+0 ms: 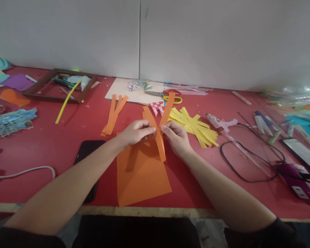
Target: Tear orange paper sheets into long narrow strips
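Both hands meet over an orange sheet (142,179) that lies near the table's front edge. My left hand (138,132) pinches an orange paper strip (158,146) between thumb and fingers. The thumb of my right hand (177,137) presses on an orange strip (167,108) that slants up to the right. The two strips cross or touch between my thumbs; how they join is hard to tell. Several loose orange strips (113,115) rest behind my left hand. A pile of yellow strips (196,127) is beyond my right hand.
Scissors (157,93) and a pink woven piece (156,106) lie at the back by a pale board (119,90). A glue gun (220,123) with a looped cable is right. A black phone (88,151) is under my left forearm; a brown frame (38,97) stands back left.
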### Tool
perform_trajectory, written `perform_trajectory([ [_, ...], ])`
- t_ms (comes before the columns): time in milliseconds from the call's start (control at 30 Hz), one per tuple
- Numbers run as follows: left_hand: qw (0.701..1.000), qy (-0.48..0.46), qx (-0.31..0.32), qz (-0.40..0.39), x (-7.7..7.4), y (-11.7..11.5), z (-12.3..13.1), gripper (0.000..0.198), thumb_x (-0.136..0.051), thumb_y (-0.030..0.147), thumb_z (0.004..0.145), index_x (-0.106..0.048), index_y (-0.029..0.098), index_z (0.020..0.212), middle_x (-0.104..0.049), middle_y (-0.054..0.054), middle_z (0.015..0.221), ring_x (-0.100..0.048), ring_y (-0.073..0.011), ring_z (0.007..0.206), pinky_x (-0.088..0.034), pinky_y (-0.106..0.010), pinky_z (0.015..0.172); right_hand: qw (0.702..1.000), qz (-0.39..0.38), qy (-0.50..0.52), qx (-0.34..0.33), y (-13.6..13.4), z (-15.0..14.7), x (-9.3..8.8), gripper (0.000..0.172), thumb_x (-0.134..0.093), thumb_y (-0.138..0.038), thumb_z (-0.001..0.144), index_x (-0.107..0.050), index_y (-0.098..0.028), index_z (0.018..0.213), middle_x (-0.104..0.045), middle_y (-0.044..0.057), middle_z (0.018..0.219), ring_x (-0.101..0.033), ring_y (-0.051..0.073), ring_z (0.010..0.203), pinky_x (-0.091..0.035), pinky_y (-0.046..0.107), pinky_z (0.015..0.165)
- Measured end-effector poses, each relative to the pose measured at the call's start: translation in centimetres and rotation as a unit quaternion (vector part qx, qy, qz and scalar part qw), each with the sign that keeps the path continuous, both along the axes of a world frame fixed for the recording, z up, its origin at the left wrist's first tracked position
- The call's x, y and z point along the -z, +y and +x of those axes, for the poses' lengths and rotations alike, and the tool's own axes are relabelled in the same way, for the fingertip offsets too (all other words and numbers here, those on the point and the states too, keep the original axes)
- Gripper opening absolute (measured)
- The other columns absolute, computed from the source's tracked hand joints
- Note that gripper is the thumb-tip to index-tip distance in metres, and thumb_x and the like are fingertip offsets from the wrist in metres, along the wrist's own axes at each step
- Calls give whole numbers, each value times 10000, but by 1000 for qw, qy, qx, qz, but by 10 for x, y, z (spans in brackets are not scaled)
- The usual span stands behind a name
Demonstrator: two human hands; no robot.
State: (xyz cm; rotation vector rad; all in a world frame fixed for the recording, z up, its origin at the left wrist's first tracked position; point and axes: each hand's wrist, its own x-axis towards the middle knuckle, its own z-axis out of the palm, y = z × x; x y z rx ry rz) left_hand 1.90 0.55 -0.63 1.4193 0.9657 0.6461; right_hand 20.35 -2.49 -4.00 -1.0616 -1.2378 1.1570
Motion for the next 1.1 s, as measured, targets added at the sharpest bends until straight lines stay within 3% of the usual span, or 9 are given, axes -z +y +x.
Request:
perform_trajectory([
  [300,998,3,65,-13,-5,-3,-2,441,-652,585,825,-570,158,753,-688,-49,778,-533,-91,569,-379,-240,523,1000,-19,6,4,-1,-2,-3,343,-723,-524,812,-580,-235,693,-611,-9,667,-565,148,622,-499,305,616],
  [600,998,-16,58,0,-4,-1,-4,355,-715,487,787,-611,148,807,-581,10,690,-504,-90,561,-405,-243,529,998,-38,29,-50,-3,0,-4,338,-747,-526,786,-618,-236,669,-582,-23,613,-555,146,586,-505,326,655],
  [900,999,-10,40,10,-3,-2,-3,318,-684,461,806,-573,165,769,-453,45,613,-445,-86,535,-325,-240,509,1000,-17,1,-22,-1,0,-1,343,-731,-508,805,-584,-232,666,-592,-27,627,-563,142,596,-491,315,651],
  [1100,999,-8,30,18,-4,-2,-2,329,-684,469,801,-562,171,732,-469,32,608,-459,-94,538,-318,-240,506,1000,-15,-9,-3,-1,0,0,347,-726,-519,802,-589,-229,670,-570,-29,637,-524,131,596,-467,298,629],
])
